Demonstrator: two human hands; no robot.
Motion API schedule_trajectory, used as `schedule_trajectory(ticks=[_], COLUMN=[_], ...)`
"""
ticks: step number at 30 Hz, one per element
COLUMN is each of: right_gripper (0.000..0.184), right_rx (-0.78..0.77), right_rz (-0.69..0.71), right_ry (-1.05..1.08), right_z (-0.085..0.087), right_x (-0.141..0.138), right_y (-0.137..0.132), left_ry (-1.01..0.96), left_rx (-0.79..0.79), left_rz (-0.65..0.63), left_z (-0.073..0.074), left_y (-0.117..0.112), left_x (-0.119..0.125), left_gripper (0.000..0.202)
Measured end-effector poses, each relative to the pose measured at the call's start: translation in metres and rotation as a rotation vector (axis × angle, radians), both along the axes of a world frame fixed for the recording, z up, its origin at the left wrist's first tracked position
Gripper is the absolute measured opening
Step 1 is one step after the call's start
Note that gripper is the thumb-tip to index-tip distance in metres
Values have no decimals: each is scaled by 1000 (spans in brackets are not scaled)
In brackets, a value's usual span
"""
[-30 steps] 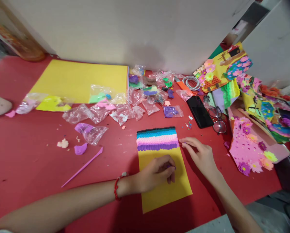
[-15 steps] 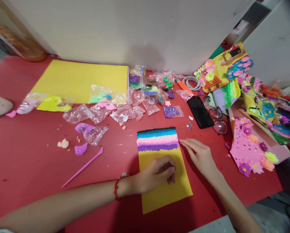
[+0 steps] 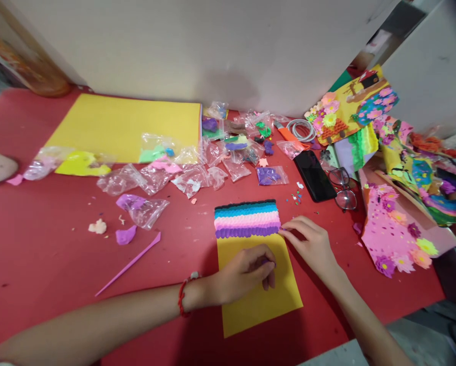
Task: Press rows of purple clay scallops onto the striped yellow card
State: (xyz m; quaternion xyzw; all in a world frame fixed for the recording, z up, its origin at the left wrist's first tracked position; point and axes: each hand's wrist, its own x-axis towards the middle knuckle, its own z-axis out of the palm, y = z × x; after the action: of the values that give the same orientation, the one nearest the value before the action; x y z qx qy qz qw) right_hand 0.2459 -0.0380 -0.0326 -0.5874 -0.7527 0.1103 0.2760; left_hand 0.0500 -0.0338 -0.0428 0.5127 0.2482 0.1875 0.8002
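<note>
A yellow sheet (image 3: pixel 258 310) lies on the red table, its upper part covered by rows of pressed clay (image 3: pixel 246 218) in black, blue, white, pink and purple. My left hand (image 3: pixel 248 269) hovers over the sheet's middle, fingers curled around a lump of purple clay (image 3: pixel 273 264) that is mostly hidden. At the right end of the lowest, purple row, my right hand (image 3: pixel 311 241) pinches thumb and fingers together, with a bit of purple at the tips touching the sheet's edge.
A pink pointed stick (image 3: pixel 128 264) and a purple clay scrap (image 3: pixel 126 235) lie to the left. Clay bags (image 3: pixel 235 168) stretch along the back. A black phone (image 3: pixel 314 175), glasses (image 3: pixel 344 190), an orange cutter (image 3: pixel 291 137) and decorated clay pictures (image 3: pixel 399 229) are at the right.
My right hand has shifted slightly left and down, its fingertips now against the end of the purple row. My left hand has barely moved.
</note>
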Motion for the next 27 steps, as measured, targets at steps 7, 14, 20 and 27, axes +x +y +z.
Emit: schedule_trajectory(ticks=[7,14,20,27], right_gripper=[14,17,20,30], right_rx=[1,28,83,105], right_rz=[36,49,70,55], right_ry=[-51,-147,-277,-189], right_z=[-2,-2,1,2], right_x=[0,1,3,10], right_y=[1,2,-4,-15], left_ry=[1,1,-5,-7], left_rx=[8,0,4,2], left_rz=[-2,-4,-3,-4], left_z=[-1,-1,-2,-2], left_y=[-1,-1,0,0], left_x=[0,1,0,-1], left_gripper=[29,27,28,28])
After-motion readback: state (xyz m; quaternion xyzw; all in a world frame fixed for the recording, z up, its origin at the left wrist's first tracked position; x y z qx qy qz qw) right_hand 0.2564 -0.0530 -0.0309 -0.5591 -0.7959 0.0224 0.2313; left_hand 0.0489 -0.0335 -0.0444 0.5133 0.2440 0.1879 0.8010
